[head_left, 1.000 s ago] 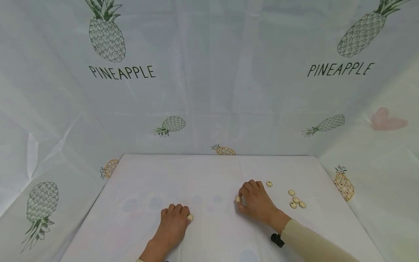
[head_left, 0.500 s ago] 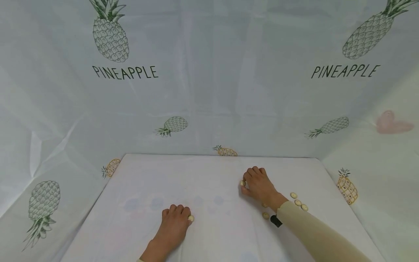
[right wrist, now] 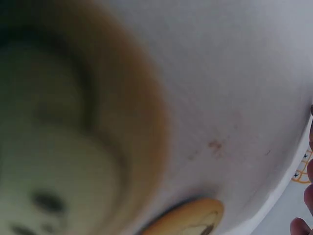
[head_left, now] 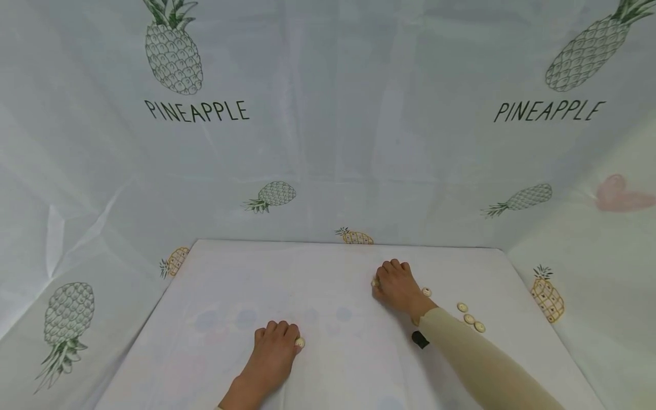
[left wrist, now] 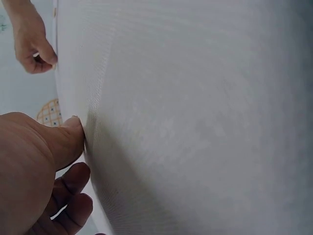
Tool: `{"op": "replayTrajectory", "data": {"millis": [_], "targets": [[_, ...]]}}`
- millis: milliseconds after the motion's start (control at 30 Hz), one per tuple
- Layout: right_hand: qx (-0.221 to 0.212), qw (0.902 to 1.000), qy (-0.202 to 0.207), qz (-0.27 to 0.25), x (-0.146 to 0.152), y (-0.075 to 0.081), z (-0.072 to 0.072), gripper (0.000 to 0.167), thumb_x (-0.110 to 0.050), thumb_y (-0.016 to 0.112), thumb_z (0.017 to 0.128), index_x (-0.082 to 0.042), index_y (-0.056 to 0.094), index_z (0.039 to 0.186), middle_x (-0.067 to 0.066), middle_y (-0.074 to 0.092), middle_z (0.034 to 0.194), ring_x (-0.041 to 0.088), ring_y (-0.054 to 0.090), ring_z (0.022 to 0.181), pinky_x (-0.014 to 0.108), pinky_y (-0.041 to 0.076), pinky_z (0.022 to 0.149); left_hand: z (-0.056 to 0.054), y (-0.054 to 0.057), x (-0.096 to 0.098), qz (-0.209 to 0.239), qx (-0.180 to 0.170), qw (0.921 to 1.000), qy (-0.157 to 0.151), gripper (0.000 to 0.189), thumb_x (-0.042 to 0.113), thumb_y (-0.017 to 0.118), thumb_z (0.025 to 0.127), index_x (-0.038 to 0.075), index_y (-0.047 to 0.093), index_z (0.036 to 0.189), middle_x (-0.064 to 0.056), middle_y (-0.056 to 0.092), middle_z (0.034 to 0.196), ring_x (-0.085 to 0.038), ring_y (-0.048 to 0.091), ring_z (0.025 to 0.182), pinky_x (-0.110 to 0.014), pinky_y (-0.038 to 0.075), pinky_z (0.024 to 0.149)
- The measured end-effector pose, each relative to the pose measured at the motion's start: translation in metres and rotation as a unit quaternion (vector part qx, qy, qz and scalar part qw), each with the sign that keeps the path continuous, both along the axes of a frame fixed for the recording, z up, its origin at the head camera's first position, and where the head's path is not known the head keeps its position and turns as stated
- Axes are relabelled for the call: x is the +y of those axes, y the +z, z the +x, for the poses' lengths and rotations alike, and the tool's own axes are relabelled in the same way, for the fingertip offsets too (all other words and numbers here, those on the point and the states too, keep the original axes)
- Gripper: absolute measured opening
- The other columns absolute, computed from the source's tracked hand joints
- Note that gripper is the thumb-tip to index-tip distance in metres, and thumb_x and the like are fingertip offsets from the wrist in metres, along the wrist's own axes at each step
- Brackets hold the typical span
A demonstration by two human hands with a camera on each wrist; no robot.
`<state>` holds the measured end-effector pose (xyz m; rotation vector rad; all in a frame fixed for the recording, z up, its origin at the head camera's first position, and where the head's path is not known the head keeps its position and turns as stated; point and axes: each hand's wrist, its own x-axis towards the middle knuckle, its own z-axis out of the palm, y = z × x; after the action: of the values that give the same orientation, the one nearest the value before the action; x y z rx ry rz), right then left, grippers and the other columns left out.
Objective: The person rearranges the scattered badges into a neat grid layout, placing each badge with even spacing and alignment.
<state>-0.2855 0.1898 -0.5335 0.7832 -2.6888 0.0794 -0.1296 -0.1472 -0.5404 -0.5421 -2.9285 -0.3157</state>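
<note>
In the head view my left hand [head_left: 271,356] rests on the white table, pinching a small round wooden disc [head_left: 299,342] at its thumb side. In the left wrist view the thumb [left wrist: 66,139] meets the cloth and hides that disc. Farther forward and to the right, my right hand [head_left: 397,287] pinches another pale wooden disc [head_left: 375,282] at its thumb side. A loose disc [head_left: 426,291] lies just right of the right wrist. In the right wrist view a blurred disc [right wrist: 63,161] with a printed cartoon animal face is very close, with a second disc [right wrist: 190,219] below it.
A diagonal row of discs [head_left: 468,319] lies right of the right forearm. Another disc [head_left: 415,322] shows partly under the wrist, by a black wrist strap piece [head_left: 420,339]. Behind the table [head_left: 338,364] hangs a pineapple-print curtain [head_left: 333,142].
My right hand has moved forward with its disc, then slightly left, uncovering the disc beside its wrist. My left hand has stayed in place. The head view has shifted slightly.
</note>
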Motion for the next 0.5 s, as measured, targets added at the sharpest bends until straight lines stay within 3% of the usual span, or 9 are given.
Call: {"op": "replayTrajectory", "data": {"millis": [500], "targets": [[-0.055, 0.9982, -0.025, 0.006, -0.0052, 0.0006, -0.0032, 0.021, -0.027, 0.071, 0.098, -0.007, 0.066, 0.099, 0.005, 0.059, 0.095, 0.028, 0.051, 0.097, 0.047, 0.038, 0.086, -0.0016, -0.0002, -0.0017, 0.002, -0.025, 0.9997, -0.004, 0.022, 0.029, 0.076, 0.097, 0.017, 0.058, 0.102, 0.003, 0.055, 0.098, -0.018, 0.043, 0.089, -0.047, 0.041, 0.082]]}}
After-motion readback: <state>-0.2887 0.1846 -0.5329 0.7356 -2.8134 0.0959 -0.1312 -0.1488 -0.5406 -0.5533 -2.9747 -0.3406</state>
